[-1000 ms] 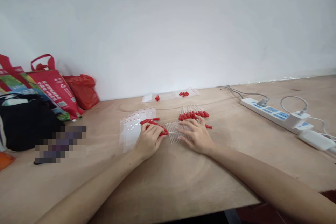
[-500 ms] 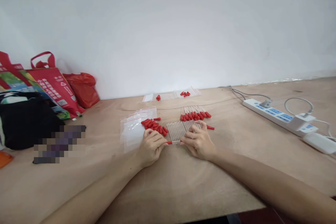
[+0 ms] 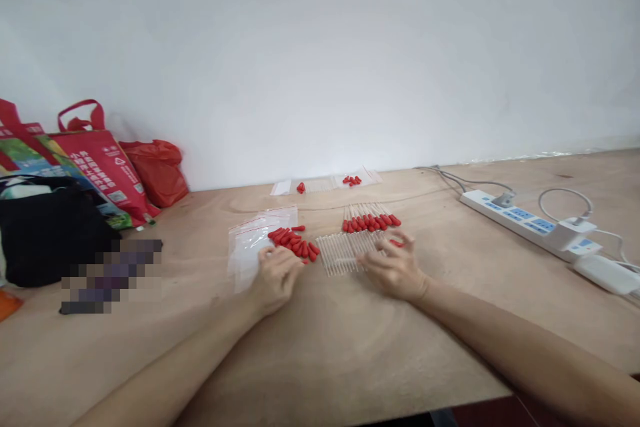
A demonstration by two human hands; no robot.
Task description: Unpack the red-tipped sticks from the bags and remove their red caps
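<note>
My left hand (image 3: 275,278) is closed in a pinch on a red rubber bulb, of which just the red tip (image 3: 305,262) shows at the fingertips. A pile of red rubber bulbs (image 3: 286,238) lies beyond it on clear zip bags (image 3: 245,247). My right hand (image 3: 397,272), somewhat blurred, pinches a thin glass tube (image 3: 344,260) that points left. Beneath it lies a row of clear glass tubes (image 3: 330,255). Behind that row are droppers with red bulbs (image 3: 371,221) on their near ends. Another red bulb (image 3: 397,243) is partly hidden behind my right fingers.
More bags (image 3: 367,175) with red bulbs and glass tubes lie by the wall. A white power strip (image 3: 517,219) with plugs and cables stands to the right. Shopping bags (image 3: 107,167), a red plastic bag (image 3: 160,173) and a black bag (image 3: 55,233) are on the left.
My hands have moved apart, the left one leftward with the red bulb, the right one rightward. Earlier the bulb and the glass tube met end to end between them.
</note>
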